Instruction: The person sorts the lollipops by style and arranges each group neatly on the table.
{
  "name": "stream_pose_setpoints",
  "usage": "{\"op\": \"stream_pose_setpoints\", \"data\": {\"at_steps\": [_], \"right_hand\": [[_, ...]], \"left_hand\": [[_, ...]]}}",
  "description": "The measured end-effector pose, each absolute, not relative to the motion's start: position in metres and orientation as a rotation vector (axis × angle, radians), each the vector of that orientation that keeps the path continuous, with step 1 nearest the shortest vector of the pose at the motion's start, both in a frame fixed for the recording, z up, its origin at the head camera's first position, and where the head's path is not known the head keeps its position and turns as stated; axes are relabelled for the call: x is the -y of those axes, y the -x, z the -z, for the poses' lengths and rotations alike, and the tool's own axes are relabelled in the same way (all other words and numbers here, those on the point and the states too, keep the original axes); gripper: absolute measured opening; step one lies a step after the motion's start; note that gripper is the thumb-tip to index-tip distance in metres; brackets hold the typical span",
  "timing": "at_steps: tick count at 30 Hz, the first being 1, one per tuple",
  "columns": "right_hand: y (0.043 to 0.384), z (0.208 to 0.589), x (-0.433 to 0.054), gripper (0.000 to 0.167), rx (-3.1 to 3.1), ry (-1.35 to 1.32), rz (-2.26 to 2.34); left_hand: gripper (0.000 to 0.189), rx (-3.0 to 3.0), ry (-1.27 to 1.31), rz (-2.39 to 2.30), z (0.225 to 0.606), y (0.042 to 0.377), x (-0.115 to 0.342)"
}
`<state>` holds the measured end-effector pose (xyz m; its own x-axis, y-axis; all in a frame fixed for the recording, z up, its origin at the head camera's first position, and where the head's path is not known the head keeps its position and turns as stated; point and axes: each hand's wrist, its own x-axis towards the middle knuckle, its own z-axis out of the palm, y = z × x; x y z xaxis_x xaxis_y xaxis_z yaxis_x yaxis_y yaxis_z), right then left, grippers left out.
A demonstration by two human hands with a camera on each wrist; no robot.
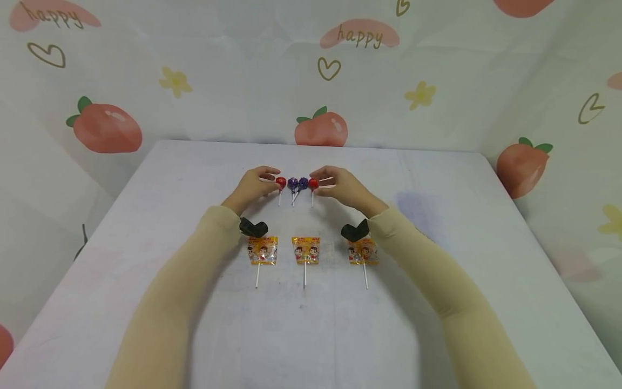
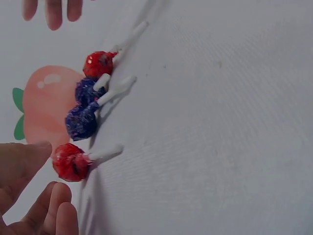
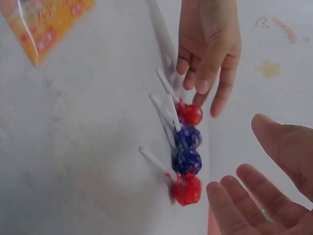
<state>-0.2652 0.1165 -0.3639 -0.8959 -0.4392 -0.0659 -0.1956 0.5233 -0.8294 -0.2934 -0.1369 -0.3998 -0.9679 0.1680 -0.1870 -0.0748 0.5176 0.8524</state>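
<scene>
Four lollipops lie in a row on the white table, sticks toward the person. At the left end is a red lollipop (image 2: 71,162); the thumb and fingers of my left hand (image 1: 254,188) stand apart on either side of its head. Side by side in the middle are two purple lollipops, the left one (image 1: 292,183) and the right one (image 1: 303,183), their sticks crossing in the head view. Another red lollipop (image 3: 187,190) ends the row on the right. My right hand (image 1: 346,188) is beside it, fingers spread and nothing gripped, fingertips close to the candy.
Nearer the person lie three lollipops in yellow printed wrappers: a left one (image 1: 263,251), a middle one (image 1: 306,251) and a right one (image 1: 364,253). Black wrist cameras (image 1: 355,231) overlap the outer two. A patterned cloth (image 1: 243,108) hangs behind the table's far edge.
</scene>
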Motion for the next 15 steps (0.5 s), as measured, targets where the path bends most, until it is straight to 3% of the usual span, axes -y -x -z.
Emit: {"op": "stream_pose_setpoints", "data": {"at_steps": [15], "right_hand": [[0.232, 0.364, -0.114, 0.042, -2.472, 0.625, 1.252]], "left_hand": [[0.043, -2.471, -0.281, -1.423, 0.38, 0.253, 0.156]]}}
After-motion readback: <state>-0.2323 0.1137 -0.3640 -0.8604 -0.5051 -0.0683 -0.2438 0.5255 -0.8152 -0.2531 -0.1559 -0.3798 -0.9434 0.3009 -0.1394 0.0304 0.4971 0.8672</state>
